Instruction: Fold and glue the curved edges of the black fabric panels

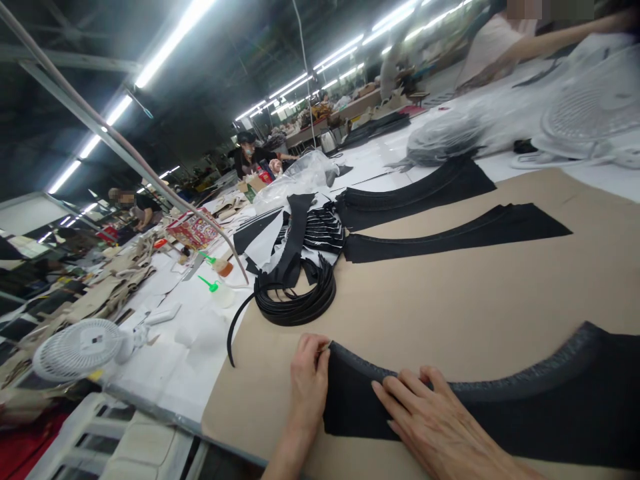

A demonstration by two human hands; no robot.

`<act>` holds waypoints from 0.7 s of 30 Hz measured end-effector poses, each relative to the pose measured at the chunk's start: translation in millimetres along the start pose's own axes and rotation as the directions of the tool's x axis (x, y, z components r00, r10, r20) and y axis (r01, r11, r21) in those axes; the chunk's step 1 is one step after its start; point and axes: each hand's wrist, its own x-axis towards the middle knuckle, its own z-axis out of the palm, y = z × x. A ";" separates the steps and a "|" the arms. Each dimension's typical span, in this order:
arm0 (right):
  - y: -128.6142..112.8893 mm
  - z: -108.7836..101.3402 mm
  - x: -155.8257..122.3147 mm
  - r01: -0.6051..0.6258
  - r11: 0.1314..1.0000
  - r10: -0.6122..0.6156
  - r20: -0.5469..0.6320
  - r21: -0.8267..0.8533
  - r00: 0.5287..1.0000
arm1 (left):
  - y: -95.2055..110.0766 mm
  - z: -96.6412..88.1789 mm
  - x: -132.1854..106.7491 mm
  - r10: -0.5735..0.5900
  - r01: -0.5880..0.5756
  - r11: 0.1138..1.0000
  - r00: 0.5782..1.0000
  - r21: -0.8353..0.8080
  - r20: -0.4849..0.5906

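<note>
A black fabric piece (530,420) with a curved upper edge lies on the tan board (425,293) at the lower right. Along that curve runs a dark grey, shiny-looking strip (520,383). My left hand (307,377) pinches the piece's upper left corner between thumb and fingers. Flat across the fabric, just under the curved edge, rests my right hand (430,413), its fingers stretched out. A coil of black cord (295,307) sits beyond my left hand, one loose end trailing left.
Two stacks of black cut pieces (415,200) (450,233) lie farther back on the board. Striped scraps (325,227) are heaped beside them. Green-capped bottles (215,287) and a white fan (83,350) stand left. Clear plastic bags (445,137) and another fan (595,107) occupy the back right, near a person's arm.
</note>
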 end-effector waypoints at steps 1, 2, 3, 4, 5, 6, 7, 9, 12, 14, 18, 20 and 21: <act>-0.1 -1.1 1.8 0.010 1.000 -0.010 -0.001 0.005 1.000 | -1.6 -2.0 -4.4 0.053 -0.053 0.999 0.998 -0.006 0.026; -0.4 -1.8 3.0 0.018 1.000 -0.018 -0.002 0.007 1.000 | -3.0 -4.0 -8.7 0.107 -0.107 0.994 0.992 -0.010 0.060; -0.9 -2.2 3.5 0.019 1.000 -0.019 -0.011 0.004 1.000 | -4.2 -5.8 -12.8 0.156 -0.156 0.988 0.983 -0.010 0.096; -1.6 -2.0 3.4 0.018 1.000 -0.018 -0.027 -0.002 0.999 | -5.4 -7.4 -16.2 0.194 -0.195 0.981 0.972 -0.007 0.131; -2.3 -1.4 2.8 0.015 1.000 -0.015 -0.045 -0.006 0.999 | -6.5 -8.5 -19.0 0.221 -0.224 0.975 0.962 -0.001 0.161; -2.9 -0.5 2.0 0.010 1.000 -0.010 -0.062 -0.007 0.998 | -7.7 -9.2 -20.9 0.235 -0.241 0.971 0.955 0.008 0.182; -3.4 0.3 1.4 0.009 1.000 -0.010 -0.075 -0.006 0.997 | -8.9 -9.5 -22.0 0.240 -0.248 0.969 0.952 0.019 0.193; -3.6 0.9 1.6 0.004 1.000 -0.004 -0.092 0.001 0.996 | -11.0 -8.8 -21.8 0.228 -0.238 0.970 0.955 0.036 0.190; -1.7 -3.6 8.2 -0.002 1.000 0.003 -0.066 0.018 0.998 | -12.3 -7.9 -15.7 0.171 -0.178 0.983 0.976 0.043 0.132; 0.2 -9.7 16.5 0.001 0.999 0.000 -0.033 0.035 0.999 | -10.5 -9.6 -8.3 0.127 -0.131 0.991 0.987 0.039 0.094; 1.6 -21.2 36.2 -0.067 0.988 0.070 -0.012 0.136 0.997 | -0.4 -17.2 10.3 0.138 -0.146 0.989 0.967 0.021 0.214; 0.2 -25.0 46.6 -0.171 0.967 0.158 0.085 0.187 0.984 | 4.8 -20.4 19.7 0.163 -0.180 0.983 0.930 0.021 0.330; -1.0 -26.6 52.0 -0.232 0.953 0.203 0.153 0.197 0.967 | 6.8 -21.5 24.1 0.169 -0.193 0.981 0.911 0.026 0.377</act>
